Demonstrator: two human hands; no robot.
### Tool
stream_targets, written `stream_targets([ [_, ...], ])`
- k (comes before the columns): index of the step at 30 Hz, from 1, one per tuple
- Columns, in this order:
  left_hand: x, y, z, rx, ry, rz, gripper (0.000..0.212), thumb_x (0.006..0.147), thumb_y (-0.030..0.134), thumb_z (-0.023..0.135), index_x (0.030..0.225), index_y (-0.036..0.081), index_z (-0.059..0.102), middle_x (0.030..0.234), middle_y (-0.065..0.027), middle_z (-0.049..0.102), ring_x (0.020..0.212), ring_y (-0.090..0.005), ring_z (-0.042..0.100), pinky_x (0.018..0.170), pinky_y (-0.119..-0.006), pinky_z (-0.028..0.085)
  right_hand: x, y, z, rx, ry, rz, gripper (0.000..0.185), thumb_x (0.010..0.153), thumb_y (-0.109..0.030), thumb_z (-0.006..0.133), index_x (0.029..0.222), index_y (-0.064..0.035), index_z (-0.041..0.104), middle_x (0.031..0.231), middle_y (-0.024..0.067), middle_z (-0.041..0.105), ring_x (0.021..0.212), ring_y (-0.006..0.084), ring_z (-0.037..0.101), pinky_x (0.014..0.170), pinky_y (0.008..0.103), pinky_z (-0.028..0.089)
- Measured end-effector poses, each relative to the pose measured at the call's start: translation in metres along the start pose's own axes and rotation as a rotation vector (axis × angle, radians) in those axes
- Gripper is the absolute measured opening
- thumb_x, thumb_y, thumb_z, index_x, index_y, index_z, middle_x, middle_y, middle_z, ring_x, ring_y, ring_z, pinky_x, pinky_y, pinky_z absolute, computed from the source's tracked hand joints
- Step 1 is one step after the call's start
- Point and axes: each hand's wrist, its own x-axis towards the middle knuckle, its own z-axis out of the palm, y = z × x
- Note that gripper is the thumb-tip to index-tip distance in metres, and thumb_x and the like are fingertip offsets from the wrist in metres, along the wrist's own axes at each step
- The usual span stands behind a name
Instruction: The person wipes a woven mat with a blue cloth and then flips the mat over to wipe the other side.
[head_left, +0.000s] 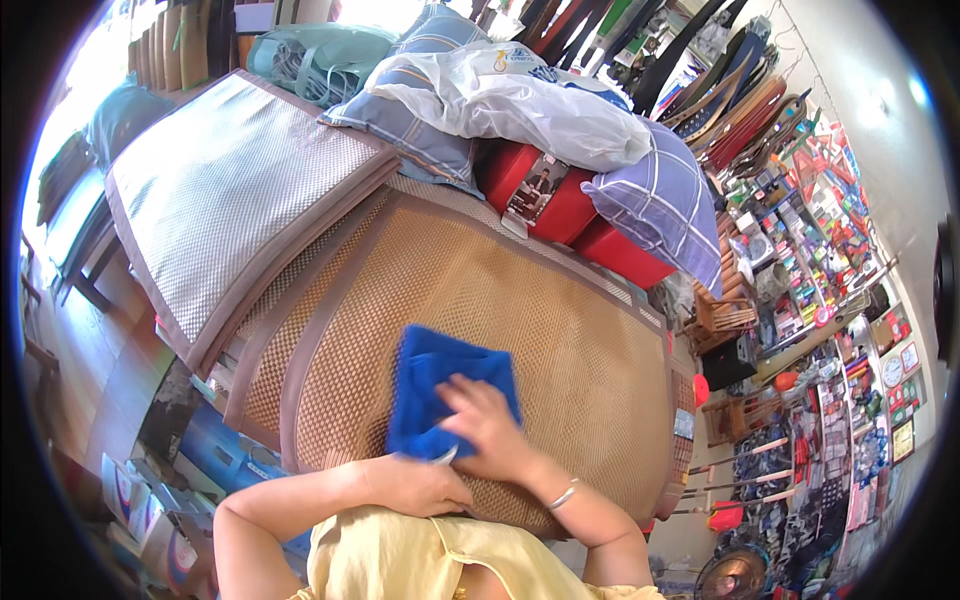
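Note:
A folded blue cloth (427, 390) lies on a tan woven mat (570, 360) with a brown border, close in front of me. My right hand (484, 427), blurred, is over the cloth's right side with its fingers spread; whether they press on it I cannot tell. My left hand (420, 484) is at the cloth's lower edge, with curled fingers. A small pale piece, perhaps a label or a cloth corner, shows just above it. What the left fingers hold is hidden.
Folded silver-grey mats (240, 172) are stacked at the left. Behind the tan mat are a plaid blue pillow (420, 142), a purple plaid pillow (660, 195), red boxes (555, 195) and a white plastic bag (525, 105). Belts (742, 120) hang behind; a fan (731, 577) stands lower right.

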Motion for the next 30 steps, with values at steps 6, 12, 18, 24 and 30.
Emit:
stream_targets([
  [6, -0.024, 0.004, 0.010, 0.012, 0.116, -0.054, 0.035, 0.095, 0.016, 0.058, 0.128, 0.005, 0.061, 0.123, -0.0170, 0.065, 0.120, -0.0301, 0.059, 0.103, -0.038, 0.046, 0.004, 0.054, -0.014, -0.199, 0.050, 0.112, 0.050, 0.065, -0.029, 0.080, 0.108, -0.0134, 0.061, 0.137, 0.0143, 0.052, 0.131, 0.0359, 0.045, 0.104, 0.0562, 0.034],
  [12, -0.022, 0.004, 0.010, -0.008, 0.136, 0.050, 0.036, 0.092, 0.018, 0.063, 0.126, 0.006, 0.062, 0.130, -0.0158, 0.061, 0.124, -0.0317, 0.056, 0.105, -0.040, 0.045, -0.107, 0.209, -0.089, -0.517, 0.382, 0.998, 0.062, 0.078, -0.046, 0.072, 0.123, -0.0036, 0.059, 0.129, 0.0157, 0.061, 0.120, 0.0341, 0.056, 0.098, 0.0484, 0.043],
  [18, -0.026, 0.007, -0.072, 0.457, 0.443, -0.204, 0.050, 0.089, 0.032, 0.067, 0.133, 0.008, 0.058, 0.138, -0.0157, 0.055, 0.134, -0.0307, 0.046, 0.114, -0.045, 0.033, -0.148, 0.213, -0.100, -0.571, 0.399, 1.208, 0.059, 0.081, -0.046, 0.070, 0.122, -0.0040, 0.060, 0.125, 0.0185, 0.062, 0.118, 0.0368, 0.057, 0.097, 0.0520, 0.043],
  [24, -0.017, -0.016, -0.064, 0.956, 0.436, -0.292, 0.057, 0.091, 0.051, 0.056, 0.131, 0.011, 0.060, 0.136, -0.0136, 0.056, 0.135, -0.0293, 0.045, 0.120, -0.048, 0.022, -0.029, 0.081, -0.036, -0.180, 0.207, 0.267, 0.053, 0.072, -0.031, 0.078, 0.114, -0.0073, 0.057, 0.128, 0.0162, 0.057, 0.119, 0.0376, 0.052, 0.102, 0.0513, 0.037],
  [30, -0.012, -0.014, -0.049, 0.901, 0.366, -0.334, 0.062, 0.091, 0.050, 0.055, 0.139, 0.012, 0.052, 0.144, -0.0108, 0.050, 0.138, -0.0248, 0.043, 0.118, -0.047, 0.026, 0.034, 0.073, 0.007, -0.066, 0.179, 0.181, 0.049, 0.074, -0.035, 0.075, 0.111, -0.0089, 0.055, 0.143, 0.0150, 0.049, 0.136, 0.0357, 0.040, 0.109, 0.0519, 0.028],
])
